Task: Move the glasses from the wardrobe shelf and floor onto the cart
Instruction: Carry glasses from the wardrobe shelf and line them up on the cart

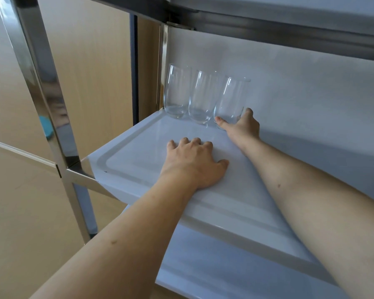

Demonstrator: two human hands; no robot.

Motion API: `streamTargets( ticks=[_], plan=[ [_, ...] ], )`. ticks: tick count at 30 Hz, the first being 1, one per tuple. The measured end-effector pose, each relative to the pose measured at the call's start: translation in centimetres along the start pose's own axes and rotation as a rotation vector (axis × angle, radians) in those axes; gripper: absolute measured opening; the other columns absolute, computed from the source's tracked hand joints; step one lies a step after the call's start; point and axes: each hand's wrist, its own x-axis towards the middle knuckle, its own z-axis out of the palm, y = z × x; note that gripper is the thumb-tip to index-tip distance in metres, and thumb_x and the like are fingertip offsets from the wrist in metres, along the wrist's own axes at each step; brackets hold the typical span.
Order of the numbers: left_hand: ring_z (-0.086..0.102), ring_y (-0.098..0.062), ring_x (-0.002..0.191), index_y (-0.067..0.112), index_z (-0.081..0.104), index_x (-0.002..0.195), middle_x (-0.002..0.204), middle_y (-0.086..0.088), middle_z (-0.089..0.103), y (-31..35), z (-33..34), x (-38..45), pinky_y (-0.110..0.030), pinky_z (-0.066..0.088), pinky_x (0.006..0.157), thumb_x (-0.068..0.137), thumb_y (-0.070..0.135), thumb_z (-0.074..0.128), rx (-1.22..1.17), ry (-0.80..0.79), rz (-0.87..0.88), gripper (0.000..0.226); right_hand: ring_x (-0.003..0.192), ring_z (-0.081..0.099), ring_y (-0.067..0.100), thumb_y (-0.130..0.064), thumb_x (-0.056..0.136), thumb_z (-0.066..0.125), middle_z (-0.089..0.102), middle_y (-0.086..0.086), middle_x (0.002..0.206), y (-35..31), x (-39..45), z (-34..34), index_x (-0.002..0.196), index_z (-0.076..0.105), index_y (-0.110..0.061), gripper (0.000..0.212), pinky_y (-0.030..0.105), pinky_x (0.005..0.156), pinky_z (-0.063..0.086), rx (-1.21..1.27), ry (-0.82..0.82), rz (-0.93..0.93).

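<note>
Clear glass: three glasses (203, 98) stand in a row at the back of the cart (138, 154) shelf. The right hand (242, 126) pinches the rightmost glass (230, 100) at its base; the left hand (194, 162) rests on the shelf, fingers bent. Wardrobe and floor are out of view, so what remains is unclear.

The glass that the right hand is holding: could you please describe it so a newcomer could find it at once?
On the white cart shelf, three clear glasses stand in a row at the back left corner. It is the rightmost glass, the only one gripped at its base by the right hand.
</note>
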Motion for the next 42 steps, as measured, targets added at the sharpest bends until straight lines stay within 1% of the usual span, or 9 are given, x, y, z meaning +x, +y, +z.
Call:
streamTargets(
  ticks=[3,6,13,16,24,27,31,38,42],
  plan=[
    [0.043,-0.025,0.127,0.027,0.056,0.123,0.128,0.001,0.056,0.0,0.0,0.1,-0.049,0.028,0.109,0.092,0.069,0.033,-0.006,-0.005,-0.004,0.057,0.115,0.058,0.033,-0.055,0.078,0.079,0.057,0.01,0.124,0.0,-0.5,-0.7,0.13,0.042,-0.008,0.079,0.032,0.082,0.045,-0.001,0.003,0.025],
    [0.043,-0.024,0.129,0.029,0.056,0.125,0.131,0.002,0.056,-0.1,0.2,0.3,-0.048,0.028,0.108,0.09,0.069,0.034,-0.017,-0.006,-0.009,0.058,0.118,0.056,0.032,-0.051,0.081,0.079,0.055,0.013,0.134,0.4,-1.3,-1.4,0.138,0.04,-0.009,0.081,0.029,0.081,0.04,-0.015,-0.008,0.04],
    [0.044,-0.025,0.129,0.03,0.056,0.127,0.136,0.0,0.056,0.2,-0.1,0.4,-0.047,0.028,0.104,0.087,0.071,0.033,-0.008,-0.013,-0.022,0.061,0.131,0.051,0.032,-0.044,0.087,0.072,0.055,0.011,0.142,0.9,-4.0,-3.8,0.144,0.043,-0.013,0.071,0.034,0.098,0.042,-0.212,-0.088,-0.098],
    [0.044,-0.026,0.13,0.03,0.057,0.126,0.138,0.0,0.055,0.3,-0.4,0.3,-0.047,0.028,0.105,0.087,0.07,0.036,-0.015,-0.019,-0.039,0.06,0.131,0.05,0.032,-0.045,0.088,0.07,0.056,0.009,0.142,1.1,-5.3,-5.2,0.142,0.047,-0.016,0.065,0.035,0.098,0.042,-0.342,-0.104,-0.181],
    [0.038,-0.025,0.14,0.028,0.049,0.143,0.149,0.003,0.049,0.5,-1.6,-0.8,-0.043,0.032,0.111,0.093,0.059,0.052,-0.116,0.079,-0.029,0.059,0.136,0.047,0.032,-0.057,0.09,0.062,0.051,0.007,0.148,2.2,-8.3,-8.8,0.146,0.045,-0.02,0.069,0.04,0.105,0.042,-0.505,-0.171,-0.169],
    [0.042,-0.026,0.137,0.024,0.056,0.139,0.145,0.0,0.055,0.7,-1.9,-1.2,-0.039,0.034,0.111,0.096,0.051,0.055,-0.164,0.104,-0.007,0.051,0.133,0.049,0.034,-0.056,0.092,0.06,0.053,0.01,0.146,2.1,-9.5,-9.8,0.144,0.047,-0.016,0.067,0.041,0.105,0.043,-0.521,-0.171,-0.156],
    [0.053,-0.029,0.126,0.019,0.069,0.126,0.128,-0.006,0.068,1.2,-2.7,-2.7,-0.034,0.041,0.102,0.097,0.04,0.06,-0.323,0.179,0.01,0.036,0.132,0.049,0.034,-0.052,0.093,0.06,0.057,0.013,0.14,1.8,-11.8,-10.5,0.14,0.051,-0.011,0.063,0.041,0.106,0.042,-0.497,-0.213,-0.13],
    [0.056,-0.029,0.123,0.013,0.073,0.118,0.121,-0.006,0.071,3.3,-6.0,-9.0,-0.034,0.043,0.098,0.096,0.031,0.064,-0.387,0.036,-0.107,0.03,0.14,0.039,0.033,-0.057,0.095,0.054,0.048,0.009,0.15,-0.7,-17.4,-13.4,0.15,0.04,-0.017,0.069,0.042,0.115,0.032,-0.539,-0.409,0.035],
    [0.055,-0.028,0.124,0.013,0.069,0.125,0.127,-0.005,0.069,4.9,-10.3,-13.3,-0.033,0.042,0.099,0.098,0.034,0.061,-0.396,-0.072,-0.167,0.035,0.143,0.034,0.033,-0.055,0.095,0.055,0.042,0.009,0.154,-2.6,-21.5,-17.6,0.154,0.035,-0.018,0.072,0.044,0.117,0.029,-0.547,-0.517,0.091]
  ],
)
